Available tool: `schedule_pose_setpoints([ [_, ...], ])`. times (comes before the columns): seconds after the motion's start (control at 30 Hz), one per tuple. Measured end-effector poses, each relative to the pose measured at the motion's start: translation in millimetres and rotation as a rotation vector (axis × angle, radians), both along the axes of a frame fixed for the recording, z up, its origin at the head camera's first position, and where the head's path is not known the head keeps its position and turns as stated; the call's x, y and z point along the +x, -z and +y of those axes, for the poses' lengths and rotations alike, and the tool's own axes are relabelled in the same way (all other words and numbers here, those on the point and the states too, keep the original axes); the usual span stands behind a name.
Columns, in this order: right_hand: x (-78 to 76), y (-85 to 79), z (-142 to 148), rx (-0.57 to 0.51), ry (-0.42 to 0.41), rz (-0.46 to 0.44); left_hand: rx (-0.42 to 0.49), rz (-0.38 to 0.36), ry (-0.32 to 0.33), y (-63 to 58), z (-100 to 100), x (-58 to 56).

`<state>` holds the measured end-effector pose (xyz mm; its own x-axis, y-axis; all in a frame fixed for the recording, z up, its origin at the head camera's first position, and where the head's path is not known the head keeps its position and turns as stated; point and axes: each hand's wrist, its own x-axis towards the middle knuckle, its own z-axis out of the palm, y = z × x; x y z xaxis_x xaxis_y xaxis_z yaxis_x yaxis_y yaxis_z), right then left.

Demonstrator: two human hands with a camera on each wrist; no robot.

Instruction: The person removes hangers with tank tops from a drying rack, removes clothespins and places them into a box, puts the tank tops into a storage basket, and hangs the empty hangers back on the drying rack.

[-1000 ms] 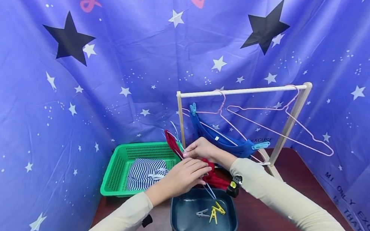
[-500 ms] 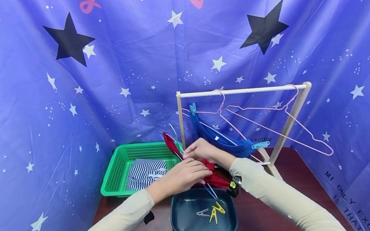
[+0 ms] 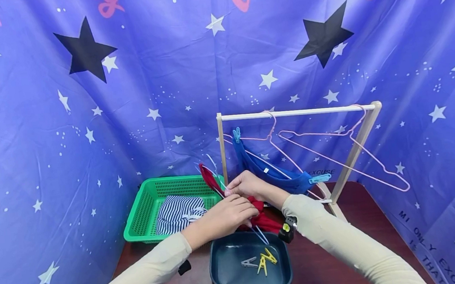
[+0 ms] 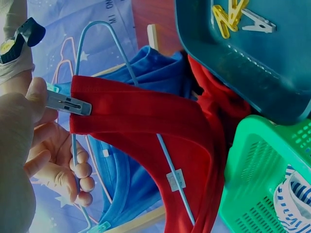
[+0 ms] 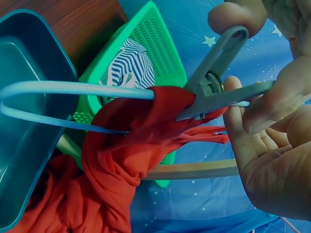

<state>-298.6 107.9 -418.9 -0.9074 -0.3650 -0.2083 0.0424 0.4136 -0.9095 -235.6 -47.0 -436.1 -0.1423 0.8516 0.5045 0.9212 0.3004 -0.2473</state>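
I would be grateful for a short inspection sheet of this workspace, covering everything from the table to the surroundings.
Surface: reddish-brown table, partly hidden by the arms and other things.
Job's things: red garment draped over a light blue hanger; gray peg at the garment's edge.
Other supplies: dark tray holding two yellow pegs and a second gray one; green basket holding a striped garment.
Clutter: nothing seen.
Grippers: left hand pinches the gray peg; right hand holds the hanger.
Cables: nothing seen.
Surroundings: rack with a blue garment; star-patterned backdrop.
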Motion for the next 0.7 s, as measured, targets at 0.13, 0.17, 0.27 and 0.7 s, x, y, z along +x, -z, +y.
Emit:
schedule_pose_setpoints([
  [0.13,0.7,1.0,-0.8,-0.005,-0.009,0.010,0.007,-0.014,0.003,-0.2,1.5,1.8],
  [0.17,1.1,1.0,-1.1,-0.005,-0.011,0.012,0.005,-0.024,0.003,-0.6,1.6,2.5],
  [0.27,1.1,1.7,-0.9,-0.006,-0.017,0.015,-0.007,-0.057,-0.002,-0.9,1.8,3.9],
  [0.7,-0.1,5.9,-1.5,-0.034,-0.032,-0.002,0.028,-0.050,-0.001,3.7,2.3,7.1],
])
